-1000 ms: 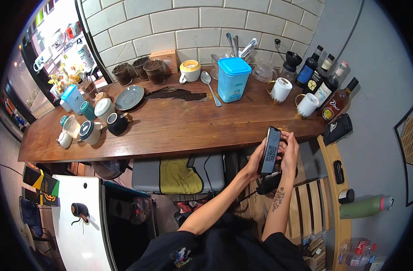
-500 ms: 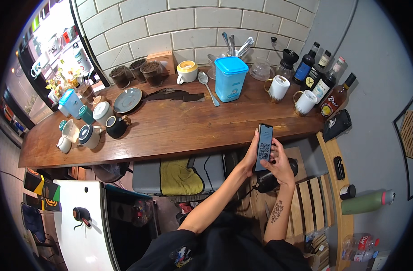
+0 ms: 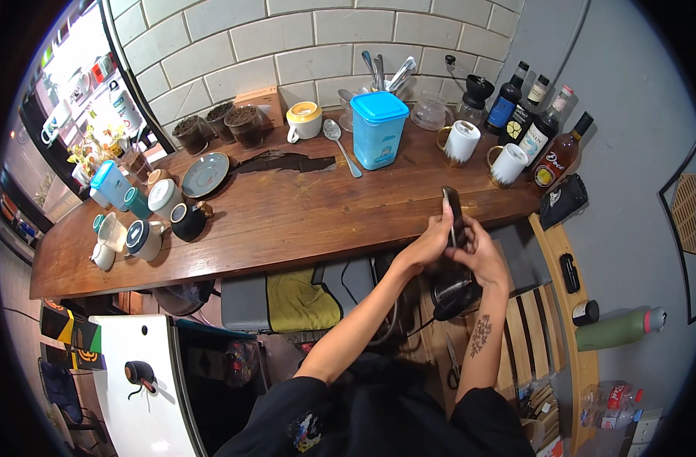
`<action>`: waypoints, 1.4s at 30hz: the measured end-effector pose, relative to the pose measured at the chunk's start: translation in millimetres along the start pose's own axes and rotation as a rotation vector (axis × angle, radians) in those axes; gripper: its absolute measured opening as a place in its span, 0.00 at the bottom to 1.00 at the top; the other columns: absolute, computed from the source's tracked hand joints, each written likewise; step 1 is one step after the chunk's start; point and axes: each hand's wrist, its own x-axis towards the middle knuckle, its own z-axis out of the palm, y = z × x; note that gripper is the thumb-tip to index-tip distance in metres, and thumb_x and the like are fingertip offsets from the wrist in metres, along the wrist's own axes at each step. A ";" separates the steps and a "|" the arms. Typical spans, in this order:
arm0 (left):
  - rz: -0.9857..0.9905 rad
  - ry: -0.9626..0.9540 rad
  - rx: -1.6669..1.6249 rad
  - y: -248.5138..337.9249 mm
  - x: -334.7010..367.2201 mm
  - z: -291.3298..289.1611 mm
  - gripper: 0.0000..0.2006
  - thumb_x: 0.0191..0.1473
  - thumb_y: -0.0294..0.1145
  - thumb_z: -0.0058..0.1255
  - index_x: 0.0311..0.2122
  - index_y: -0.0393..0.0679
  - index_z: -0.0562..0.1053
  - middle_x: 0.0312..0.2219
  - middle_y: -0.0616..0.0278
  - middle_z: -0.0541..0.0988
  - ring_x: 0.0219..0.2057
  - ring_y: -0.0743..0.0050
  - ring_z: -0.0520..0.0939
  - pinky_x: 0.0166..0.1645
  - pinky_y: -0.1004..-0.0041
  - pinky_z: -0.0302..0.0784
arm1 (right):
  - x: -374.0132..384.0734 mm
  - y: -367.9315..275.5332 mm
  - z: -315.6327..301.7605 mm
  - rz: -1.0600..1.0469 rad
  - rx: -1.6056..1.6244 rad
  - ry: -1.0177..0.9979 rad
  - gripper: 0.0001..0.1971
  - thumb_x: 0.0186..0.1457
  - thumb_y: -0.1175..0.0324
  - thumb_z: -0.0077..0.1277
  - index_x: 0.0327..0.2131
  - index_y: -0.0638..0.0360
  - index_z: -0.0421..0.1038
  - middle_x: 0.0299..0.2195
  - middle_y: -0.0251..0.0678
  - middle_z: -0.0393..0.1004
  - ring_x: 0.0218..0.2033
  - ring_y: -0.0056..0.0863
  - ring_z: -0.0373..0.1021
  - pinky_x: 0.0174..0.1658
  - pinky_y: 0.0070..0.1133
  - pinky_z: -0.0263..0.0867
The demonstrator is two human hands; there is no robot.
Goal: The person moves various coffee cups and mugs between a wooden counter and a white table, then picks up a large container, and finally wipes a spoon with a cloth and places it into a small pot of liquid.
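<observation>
Since half a second ago, the phone [image 3: 456, 217] has turned its bright screen out of sight. It's right of the middle in the head view. The left hand [image 3: 428, 247] has fingers closed on it; the right hand [image 3: 485, 263] bends its fingers by the bottom, too blurry to tell their grip. A loose hold could drop it past the desk [image 3: 310, 221] edge. Mid-frame has room; a white mug [image 3: 508, 165] is near, upper right.

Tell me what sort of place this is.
Probably a café or home coffee corner, judging by the hand-crank grinder, the four bottles beside it, and the two white mugs on the wooden counter.
</observation>
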 end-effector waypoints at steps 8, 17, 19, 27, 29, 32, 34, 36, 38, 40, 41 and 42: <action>0.166 -0.404 0.453 1.9 -64.4 -19.5 0.30 0.63 0.52 0.46 0.61 0.40 0.63 0.49 0.46 0.71 0.50 0.54 0.75 0.56 0.64 0.69 | 71.0 6.6 -86.0 0.114 -0.611 0.403 0.33 0.37 0.67 0.68 0.47 0.78 0.68 0.40 0.46 0.75 0.34 0.28 0.74 0.37 0.24 0.70; 0.033 -0.656 0.797 -140.6 -83.7 4.7 0.24 0.56 0.45 0.54 0.57 0.50 0.70 0.46 0.48 0.78 0.50 0.49 0.77 0.55 0.57 0.72 | 84.2 1.4 -134.1 0.127 -0.972 0.296 0.41 0.31 0.58 0.67 0.49 0.78 0.68 0.47 0.58 0.72 0.49 0.43 0.71 0.53 0.29 0.66; 0.004 -0.628 0.800 -136.5 -81.5 10.8 0.22 0.56 0.45 0.53 0.55 0.50 0.72 0.46 0.48 0.78 0.49 0.48 0.78 0.54 0.56 0.73 | 79.3 -9.2 -126.3 0.173 -0.938 0.280 0.42 0.31 0.57 0.67 0.50 0.77 0.68 0.49 0.58 0.70 0.51 0.44 0.70 0.55 0.29 0.65; 0.522 0.129 0.672 21.1 16.0 16.7 0.09 0.56 0.33 0.53 0.39 0.41 0.72 0.31 0.49 0.75 0.33 0.48 0.78 0.38 0.57 0.74 | 71.5 10.0 -124.9 0.036 -1.086 0.371 0.41 0.32 0.56 0.69 0.51 0.69 0.68 0.47 0.55 0.70 0.49 0.48 0.67 0.54 0.34 0.64; 0.587 0.317 0.674 35.8 62.7 13.5 0.17 0.55 0.35 0.54 0.47 0.40 0.68 0.37 0.47 0.74 0.39 0.46 0.77 0.43 0.56 0.72 | 67.4 4.4 -112.3 0.008 -1.117 0.450 0.41 0.33 0.57 0.69 0.51 0.69 0.67 0.48 0.54 0.70 0.50 0.49 0.67 0.55 0.35 0.63; 0.480 0.390 0.742 40.4 123.6 2.4 0.27 0.52 0.42 0.59 0.49 0.35 0.64 0.45 0.38 0.70 0.44 0.32 0.76 0.47 0.47 0.73 | 71.8 12.1 -106.6 -0.067 -1.088 0.521 0.43 0.33 0.59 0.69 0.55 0.68 0.64 0.50 0.51 0.71 0.50 0.51 0.66 0.55 0.38 0.62; 0.397 0.398 0.782 43.8 146.3 7.0 0.31 0.49 0.44 0.62 0.51 0.35 0.62 0.45 0.38 0.70 0.44 0.31 0.76 0.47 0.47 0.73 | 67.2 12.6 -105.0 -0.041 -1.017 0.557 0.44 0.33 0.61 0.69 0.56 0.68 0.62 0.51 0.52 0.71 0.50 0.53 0.66 0.55 0.37 0.62; 0.377 0.429 0.793 40.9 160.3 11.0 0.33 0.48 0.45 0.63 0.51 0.35 0.61 0.45 0.39 0.70 0.44 0.32 0.76 0.47 0.47 0.73 | 55.0 9.7 -106.1 -0.050 -0.945 0.577 0.44 0.33 0.61 0.69 0.56 0.67 0.61 0.48 0.51 0.72 0.50 0.52 0.66 0.55 0.37 0.62; 0.356 0.496 0.800 34.2 171.9 10.5 0.36 0.45 0.46 0.64 0.52 0.36 0.59 0.46 0.40 0.71 0.45 0.34 0.77 0.47 0.47 0.73 | 36.9 -2.3 -110.8 -0.040 -0.838 0.488 0.43 0.34 0.61 0.69 0.55 0.66 0.62 0.45 0.49 0.73 0.49 0.50 0.66 0.54 0.37 0.62; 0.320 0.529 0.824 29.6 175.9 10.6 0.36 0.45 0.46 0.64 0.53 0.36 0.60 0.47 0.39 0.71 0.45 0.35 0.77 0.47 0.48 0.74 | 19.2 -14.9 -123.2 0.004 -0.798 0.502 0.43 0.33 0.61 0.69 0.55 0.66 0.62 0.43 0.49 0.73 0.50 0.48 0.66 0.55 0.34 0.62; 0.322 0.532 0.815 25.1 181.8 6.3 0.36 0.46 0.45 0.64 0.54 0.36 0.60 0.48 0.39 0.70 0.45 0.36 0.77 0.47 0.49 0.74 | 13.9 -16.5 -136.1 -0.011 -0.780 0.496 0.43 0.33 0.61 0.70 0.55 0.66 0.62 0.44 0.50 0.73 0.51 0.46 0.66 0.55 0.33 0.62; 0.306 0.522 0.824 24.5 181.8 5.7 0.37 0.46 0.45 0.64 0.55 0.35 0.60 0.48 0.39 0.70 0.46 0.37 0.77 0.48 0.50 0.74 | 8.7 -14.4 -150.9 -0.024 -0.763 0.487 0.44 0.33 0.61 0.70 0.55 0.66 0.62 0.44 0.51 0.72 0.51 0.45 0.67 0.55 0.32 0.62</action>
